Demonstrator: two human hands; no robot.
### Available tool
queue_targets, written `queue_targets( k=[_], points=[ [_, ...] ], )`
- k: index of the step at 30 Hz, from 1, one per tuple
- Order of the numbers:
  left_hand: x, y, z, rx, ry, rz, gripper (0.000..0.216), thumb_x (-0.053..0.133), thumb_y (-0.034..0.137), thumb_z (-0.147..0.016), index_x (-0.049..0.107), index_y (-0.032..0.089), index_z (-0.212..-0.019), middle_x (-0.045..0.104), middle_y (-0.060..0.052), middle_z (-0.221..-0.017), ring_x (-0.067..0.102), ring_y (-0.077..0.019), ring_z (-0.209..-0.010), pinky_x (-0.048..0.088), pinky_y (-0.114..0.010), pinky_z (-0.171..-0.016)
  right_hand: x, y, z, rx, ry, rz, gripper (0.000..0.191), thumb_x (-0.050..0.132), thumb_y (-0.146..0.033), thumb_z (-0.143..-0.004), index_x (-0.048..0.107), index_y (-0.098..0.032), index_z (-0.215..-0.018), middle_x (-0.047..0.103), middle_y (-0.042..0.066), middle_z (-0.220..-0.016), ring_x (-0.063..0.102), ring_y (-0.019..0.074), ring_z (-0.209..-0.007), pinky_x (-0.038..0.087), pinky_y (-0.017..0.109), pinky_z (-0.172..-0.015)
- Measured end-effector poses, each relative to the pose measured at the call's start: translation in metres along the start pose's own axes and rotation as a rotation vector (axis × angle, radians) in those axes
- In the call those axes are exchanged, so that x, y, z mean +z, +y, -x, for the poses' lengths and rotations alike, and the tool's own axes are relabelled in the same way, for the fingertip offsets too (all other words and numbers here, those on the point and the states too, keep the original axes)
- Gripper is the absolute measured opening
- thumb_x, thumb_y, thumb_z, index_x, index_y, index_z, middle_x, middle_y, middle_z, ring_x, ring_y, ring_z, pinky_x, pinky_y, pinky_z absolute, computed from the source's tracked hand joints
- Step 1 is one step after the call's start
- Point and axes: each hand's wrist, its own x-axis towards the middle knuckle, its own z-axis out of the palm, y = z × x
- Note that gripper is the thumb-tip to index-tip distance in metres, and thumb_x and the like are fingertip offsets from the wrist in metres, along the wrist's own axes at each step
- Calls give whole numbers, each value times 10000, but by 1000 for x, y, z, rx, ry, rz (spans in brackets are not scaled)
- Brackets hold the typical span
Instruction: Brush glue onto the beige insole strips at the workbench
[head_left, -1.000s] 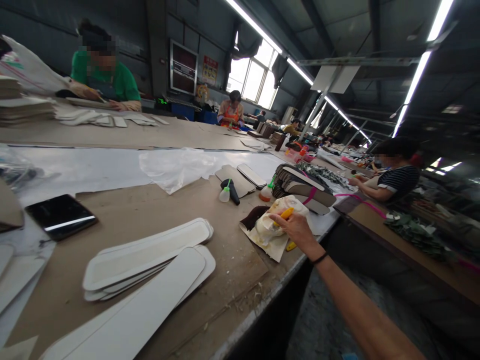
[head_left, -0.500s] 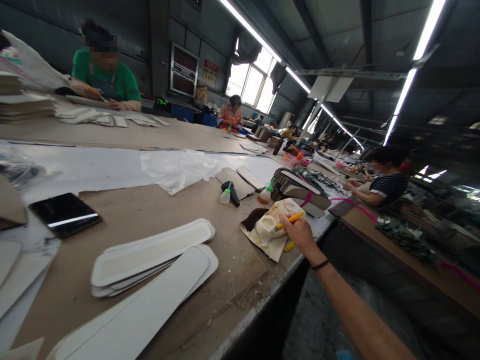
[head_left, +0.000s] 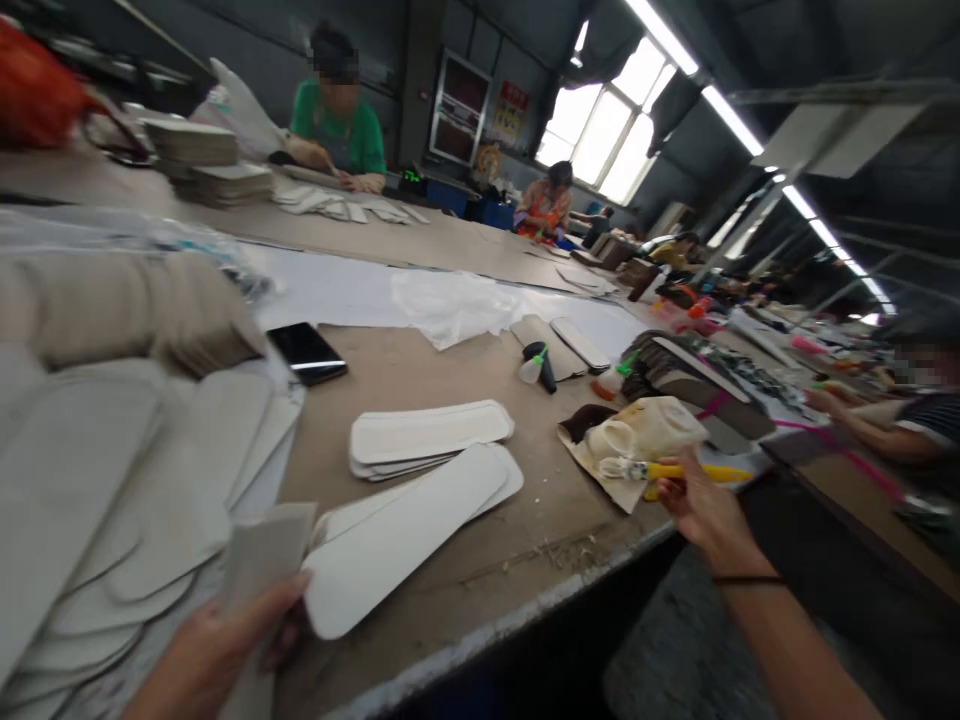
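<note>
Gripping a yellow brush (head_left: 679, 471) by its handle, the right hand (head_left: 705, 510) has its fingers closed round it near the desk's (head_left: 420, 375) front edge; the brush's pale tip lies against a white jug (head_left: 649, 432) resting on brown paper. Low at the left, the left hand (head_left: 206, 655) pinches a pale card piece (head_left: 262, 560), fingers curled on its lower edge. Just beside it lie long white insoles (head_left: 409, 530), with a second stack (head_left: 427, 437) behind. A phone (head_left: 307, 353) lies further back. Across the desk, a person in green (head_left: 334, 125) works at card stacks.
</note>
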Motion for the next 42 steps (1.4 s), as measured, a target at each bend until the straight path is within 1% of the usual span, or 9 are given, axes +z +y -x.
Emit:
queue_targets(
  k=[3,6,8,11,17,25,33,37,42],
  points=[
    [-5,1,5,26,-71,33,492,822,579,-447,539,187,-533,506,44,-464,399,-103,-491,339,-236,-488,39,4,57,151,-295,-72,356,832,-459,-699,654,-152,-734,618,0,-555,587,98,-433,536,153,-408],
    [-2,4,4,41,-63,63,490,807,576,-429,544,185,-567,494,45,-474,387,-100,-481,310,-237,-464,85,7,124,339,-667,-206,445,930,-410,-557,679,-141,-808,654,-4,-620,622,105,-495,561,164,-449],
    [-2,3,3,60,-67,74,472,800,554,-459,558,178,-607,503,45,-494,397,-99,-489,309,-233,-465,113,9,163,381,-771,-219,510,947,-435,-491,682,-127,-799,656,-12,-619,609,88,-501,559,158,-458],
    [-4,-1,2,66,-88,89,449,791,526,-488,567,174,-653,503,50,-502,407,-98,-498,308,-229,-469,141,14,197,318,-847,-145,534,921,-491,-499,671,-124,-795,660,-11,-609,596,94,-500,562,186,-446],
    [-3,2,3,67,-104,94,433,756,523,-481,553,184,-658,497,62,-477,384,-89,-475,279,-235,-464,145,15,201,11,-800,47,501,838,-562,-607,660,-129,-784,630,-17,-532,584,110,-451,531,199,-428],
    [-4,5,4,66,-86,3,409,710,542,-480,556,187,-612,496,55,-463,404,-107,-485,290,-263,-499,151,21,207,-140,-858,127,425,744,-570,-717,642,-162,-779,606,-16,-536,594,137,-449,529,239,-448],
    [-11,-2,-1,133,-73,-155,464,673,651,-551,538,209,-508,560,1,-487,466,-163,-527,332,-303,-561,125,36,151,-600,-596,339,260,643,-435,-856,651,-179,-814,639,43,-777,630,157,-570,530,283,-529],
    [-12,-1,-3,164,-4,-213,488,678,675,-586,544,215,-494,562,2,-483,475,-175,-531,341,-307,-574,115,33,130,-792,-501,413,202,597,-371,-906,644,-187,-835,636,51,-796,651,194,-708,545,312,-607],
    [-9,2,-6,170,36,-249,482,666,666,-580,532,222,-451,542,-1,-460,474,-170,-507,352,-302,-554,111,25,122,-1085,-407,442,138,568,-275,-943,649,-196,-864,647,49,-802,647,189,-760,557,323,-727]
  ],
)
